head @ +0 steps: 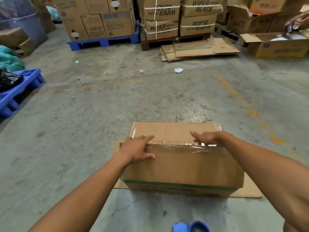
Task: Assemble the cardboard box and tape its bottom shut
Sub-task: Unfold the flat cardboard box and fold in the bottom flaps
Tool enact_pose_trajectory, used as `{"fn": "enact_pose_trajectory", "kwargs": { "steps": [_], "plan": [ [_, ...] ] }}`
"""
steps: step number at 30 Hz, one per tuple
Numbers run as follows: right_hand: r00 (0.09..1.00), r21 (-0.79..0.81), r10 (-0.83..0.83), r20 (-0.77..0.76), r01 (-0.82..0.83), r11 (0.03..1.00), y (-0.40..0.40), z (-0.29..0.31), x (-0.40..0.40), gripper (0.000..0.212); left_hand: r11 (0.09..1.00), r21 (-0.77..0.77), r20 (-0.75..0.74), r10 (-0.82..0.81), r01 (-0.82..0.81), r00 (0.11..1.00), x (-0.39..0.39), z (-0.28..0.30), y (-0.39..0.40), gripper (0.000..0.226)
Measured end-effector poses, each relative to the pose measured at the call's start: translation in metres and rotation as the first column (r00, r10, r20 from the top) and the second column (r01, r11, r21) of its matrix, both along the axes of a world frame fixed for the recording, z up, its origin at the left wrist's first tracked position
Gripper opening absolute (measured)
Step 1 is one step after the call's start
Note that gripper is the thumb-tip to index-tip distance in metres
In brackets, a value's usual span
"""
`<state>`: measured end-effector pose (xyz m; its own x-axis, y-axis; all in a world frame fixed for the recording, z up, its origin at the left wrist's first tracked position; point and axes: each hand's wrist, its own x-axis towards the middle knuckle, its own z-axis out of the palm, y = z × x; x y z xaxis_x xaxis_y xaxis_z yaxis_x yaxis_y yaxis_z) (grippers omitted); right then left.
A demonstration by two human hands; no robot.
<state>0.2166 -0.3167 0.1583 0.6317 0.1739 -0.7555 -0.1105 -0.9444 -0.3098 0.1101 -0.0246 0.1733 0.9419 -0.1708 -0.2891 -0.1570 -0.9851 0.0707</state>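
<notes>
A brown cardboard box [180,164] stands on the concrete floor in front of me, its flaps folded shut on the upper face. A strip of clear tape [177,145] runs along the seam between the flaps. My left hand [135,149] lies flat on the box's left end, fingers spread over the tape. My right hand [205,137] rests on the right part of the seam, index finger stretched out. Neither hand holds anything. A blue tape dispenser [192,227] lies on the floor at the bottom edge, near me.
A flat cardboard sheet [247,190] lies under the box. Flattened cartons [199,50] lie ahead by stacked boxes on pallets [103,41]. A blue pallet [20,91] is at left. Another person's hand [299,22] reaches into an open box at far right. Scraps of paper dot the floor.
</notes>
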Motion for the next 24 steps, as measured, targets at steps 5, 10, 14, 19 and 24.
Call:
{"fn": "enact_pose_trajectory", "kwargs": {
  "steps": [5, 10, 14, 19, 24],
  "plan": [
    [0.984, -0.028, 0.142, 0.108, -0.140, 0.990, -0.011, -0.012, 0.004, 0.057, 0.963, 0.026, -0.091, 0.271, -0.270, 0.958, 0.009, -0.059, 0.008, 0.086],
    [0.805, -0.175, 0.230, 0.547, -0.158, 0.972, -0.028, -0.067, -0.051, 0.055, 0.874, -0.183, -0.158, 0.426, -0.451, 0.891, -0.007, -0.104, 0.023, 0.095],
    [0.815, -0.193, 0.140, 0.563, -0.035, 0.981, -0.052, -0.088, -0.061, 0.071, 0.882, -0.180, -0.034, 0.437, -0.436, 0.899, -0.022, -0.117, 0.018, 0.082],
    [0.753, -0.206, 0.196, 0.628, -0.081, 0.975, -0.057, -0.094, -0.061, 0.073, 0.881, -0.151, -0.034, 0.449, -0.448, 0.893, -0.046, -0.119, 0.011, 0.083],
    [0.735, -0.229, 0.274, 0.620, -0.164, 0.959, -0.054, -0.095, -0.063, 0.073, 0.884, -0.092, -0.020, 0.459, -0.458, 0.888, -0.070, -0.114, 0.011, 0.087]
  ]
}}
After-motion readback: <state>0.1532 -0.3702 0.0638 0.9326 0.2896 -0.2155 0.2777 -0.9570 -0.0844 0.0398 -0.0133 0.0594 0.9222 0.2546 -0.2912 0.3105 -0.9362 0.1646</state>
